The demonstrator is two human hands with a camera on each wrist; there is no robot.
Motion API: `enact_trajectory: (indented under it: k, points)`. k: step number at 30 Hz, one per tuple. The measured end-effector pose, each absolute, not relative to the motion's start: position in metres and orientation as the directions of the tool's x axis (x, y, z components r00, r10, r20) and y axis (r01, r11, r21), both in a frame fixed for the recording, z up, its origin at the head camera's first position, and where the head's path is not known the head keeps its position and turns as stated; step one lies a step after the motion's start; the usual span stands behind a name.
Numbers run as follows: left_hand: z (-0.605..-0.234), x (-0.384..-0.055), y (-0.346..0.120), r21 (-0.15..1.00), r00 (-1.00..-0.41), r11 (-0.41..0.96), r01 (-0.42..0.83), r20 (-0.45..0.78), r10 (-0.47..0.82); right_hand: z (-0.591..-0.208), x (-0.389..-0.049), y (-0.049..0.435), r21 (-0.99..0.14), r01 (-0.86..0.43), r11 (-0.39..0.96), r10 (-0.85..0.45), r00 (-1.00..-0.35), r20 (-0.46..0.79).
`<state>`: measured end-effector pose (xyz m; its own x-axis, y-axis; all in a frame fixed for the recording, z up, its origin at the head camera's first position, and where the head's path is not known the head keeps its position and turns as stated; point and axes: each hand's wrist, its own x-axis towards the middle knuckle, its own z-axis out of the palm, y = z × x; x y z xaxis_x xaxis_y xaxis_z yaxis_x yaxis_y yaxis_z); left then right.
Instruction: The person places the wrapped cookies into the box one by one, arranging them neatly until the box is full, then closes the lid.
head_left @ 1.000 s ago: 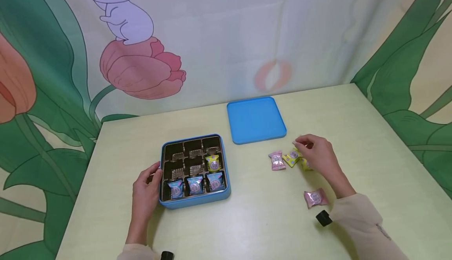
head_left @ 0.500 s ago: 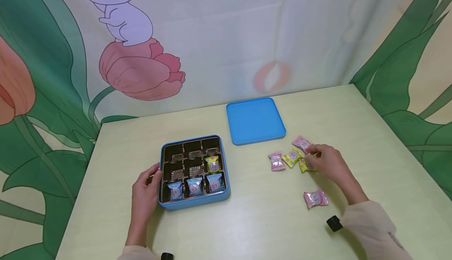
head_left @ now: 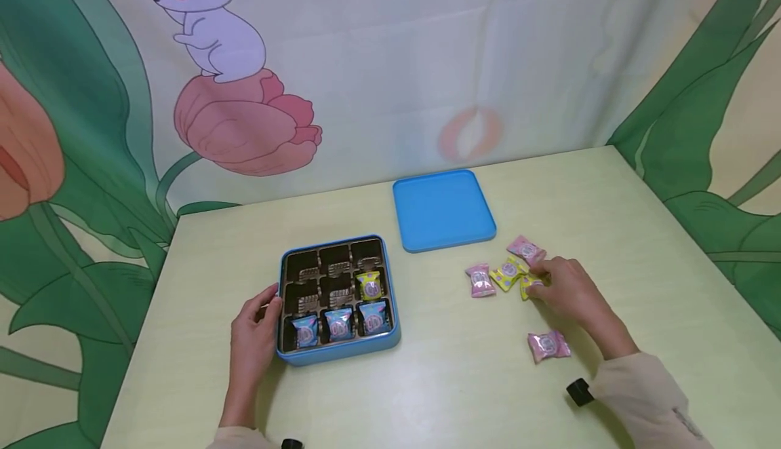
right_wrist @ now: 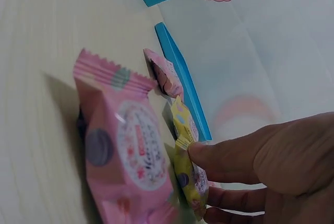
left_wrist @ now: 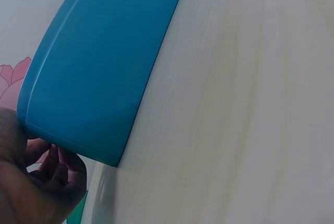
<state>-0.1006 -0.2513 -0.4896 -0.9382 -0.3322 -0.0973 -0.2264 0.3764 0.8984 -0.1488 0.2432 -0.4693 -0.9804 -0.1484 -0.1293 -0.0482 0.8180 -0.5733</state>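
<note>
At the box (head_left: 342, 350), your left hand (head_left: 255, 330) grips; your right hand (head_left: 570, 293) pinches a yellow sweet (head_left: 528, 289).
Lifting could drag its touching yellow neighbour (head_left: 508, 273).

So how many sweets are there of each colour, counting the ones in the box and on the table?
Blue sweets: 3, all in the box
Yellow sweets: 3, one in the box and two on the table
Pink sweets: 3, all on the table
Total: 9
</note>
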Motion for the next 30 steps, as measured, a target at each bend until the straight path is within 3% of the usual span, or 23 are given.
enact_trajectory:
  k: [11,24,30]
  points:
    - [-0.490,-0.100,-0.250,0.901,-0.939,0.373,-0.221,-0.093,-0.332,-0.466,-0.149,0.245,-0.511,-0.032,0.859,-0.142,-0.974,-0.178]
    - [-0.490,-0.099,-0.250,0.903,-0.942,0.370,-0.218,-0.096,-0.322,-0.464,-0.143,0.246,-0.595,0.093,0.798,-0.123,-0.942,-0.312]
    - [-0.492,-0.099,-0.251,0.903,-0.943,0.374,-0.212,-0.089,-0.320,-0.459,-0.143,0.238,-0.646,0.060,0.761,-0.163,-0.946,-0.280]
